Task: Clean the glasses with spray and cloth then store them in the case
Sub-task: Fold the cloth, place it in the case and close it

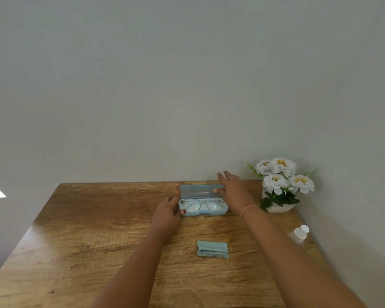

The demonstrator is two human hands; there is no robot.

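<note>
A light blue glasses case (225,210) lies open near the far edge of the wooden table (98,230), its lid (198,190) standing up. Clear-framed glasses (201,204) lie folded inside it. My left hand (167,213) grips the case's left end. My right hand (233,188) rests on the lid's right end, thumb on the inner face and fingers over the top. A folded teal cloth (212,248) lies nearer to me. A small white spray bottle (300,234) stands at the right edge.
A white pot of white flowers (280,185) stands in the back right corner, close to my right wrist. The wall runs right behind the case and along the table's right side.
</note>
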